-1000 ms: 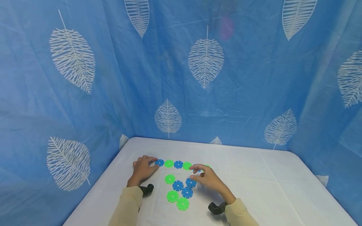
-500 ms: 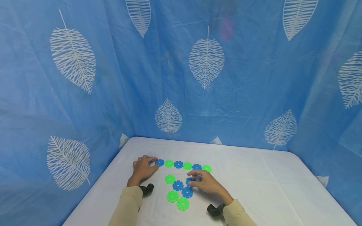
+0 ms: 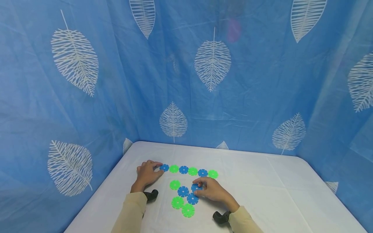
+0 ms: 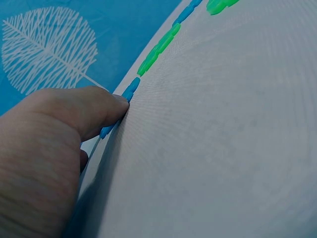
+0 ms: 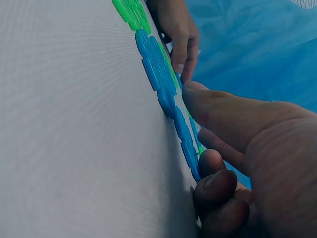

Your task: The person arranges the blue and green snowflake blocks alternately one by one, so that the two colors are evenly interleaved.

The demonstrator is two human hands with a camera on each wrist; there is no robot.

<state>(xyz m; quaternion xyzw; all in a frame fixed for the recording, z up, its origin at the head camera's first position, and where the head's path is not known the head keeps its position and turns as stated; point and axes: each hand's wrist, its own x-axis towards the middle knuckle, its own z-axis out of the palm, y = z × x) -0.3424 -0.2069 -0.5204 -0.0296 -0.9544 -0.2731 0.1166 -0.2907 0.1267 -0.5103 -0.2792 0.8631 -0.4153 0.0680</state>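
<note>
My left hand (image 3: 147, 173) rests at the far left of a row of flat plastic interlocking discs. Its thumb and index finger pinch the edges of the end blue disc (image 3: 164, 167); the left wrist view shows the thumb (image 4: 111, 106) against that disc. My right hand (image 3: 212, 188) hovers low over a loose group, its thumb and index finger spread around another blue disc (image 3: 197, 187), partly covered by the fingers. In the right wrist view the thumb (image 5: 198, 101) stands a little off this disc (image 5: 185, 141), with the other fingers curled near its far end.
The row alternates blue and green, ending in a green disc (image 3: 213, 174). Nearer lie several loose discs, among them a green one (image 3: 188, 210) and a blue one (image 3: 192, 198). A white cloth covers the table (image 3: 262, 194); a blue leaf-patterned curtain (image 3: 247, 113) hangs behind.
My right hand has moved back from the row's right end and down to the loose blue disc, uncovering the last blue and green discs of the row. The left hand stays put.
</note>
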